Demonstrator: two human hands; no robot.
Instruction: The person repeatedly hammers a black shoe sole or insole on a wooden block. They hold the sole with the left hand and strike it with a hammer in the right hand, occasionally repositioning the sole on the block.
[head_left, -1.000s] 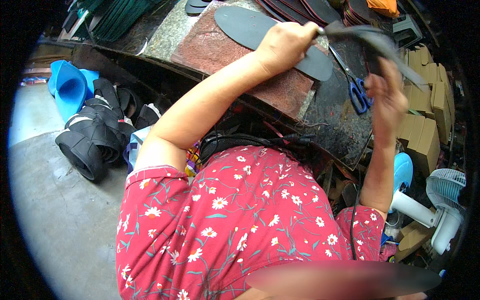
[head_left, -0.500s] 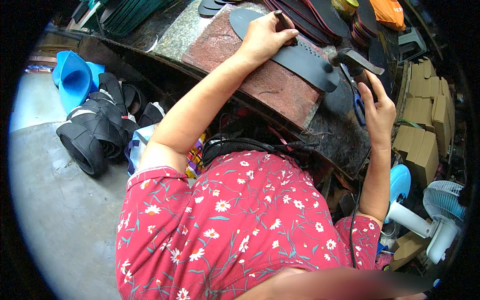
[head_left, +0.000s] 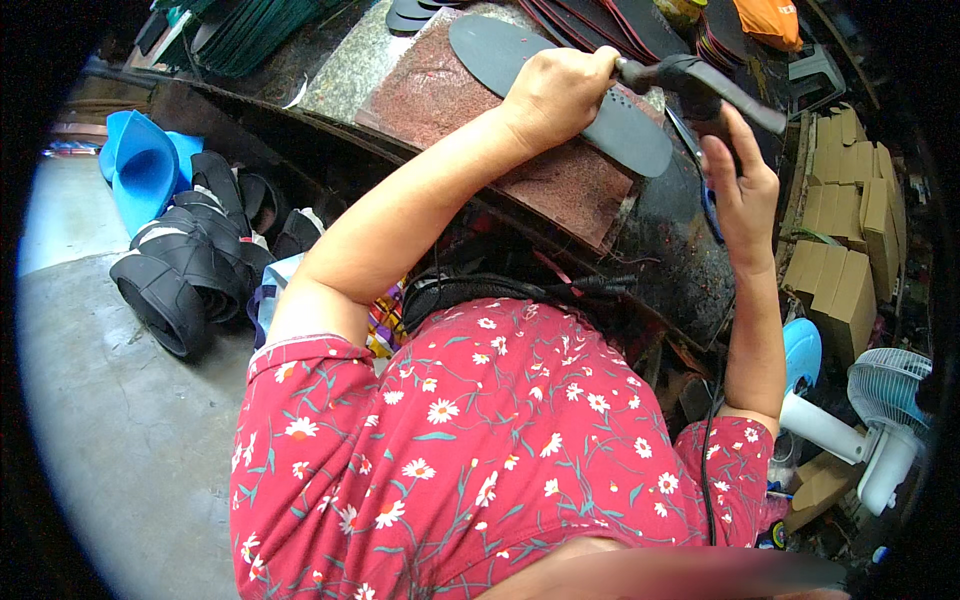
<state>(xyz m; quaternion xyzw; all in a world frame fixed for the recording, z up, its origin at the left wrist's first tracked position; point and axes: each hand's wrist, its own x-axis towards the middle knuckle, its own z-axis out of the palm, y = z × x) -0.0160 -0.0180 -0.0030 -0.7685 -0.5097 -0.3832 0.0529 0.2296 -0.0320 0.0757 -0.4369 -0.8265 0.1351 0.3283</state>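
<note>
My left hand is closed above a dark grey shoe sole, gripping a dark hole punch that the fingers now mostly hide. Small holes show in the sole beside the fingers. Beneath the sole lies a reddish slab on the dark workbench. My right hand holds a hammer by its handle, some fingers loosely bent. One end of the hammer head is right beside my left thumb, at the top of the fist; whether it touches the punch cannot be told. Blue-handled scissors lie partly behind my right hand.
Stacked dark soles and an orange bag occupy the far bench. Cardboard boxes and a fan stand at the right. Black shoe parts and a blue foam piece are piled on the left.
The hammer has risen and moved left, up to my left hand. My left hand has shifted slightly right and turned, hiding the punch that showed before.
</note>
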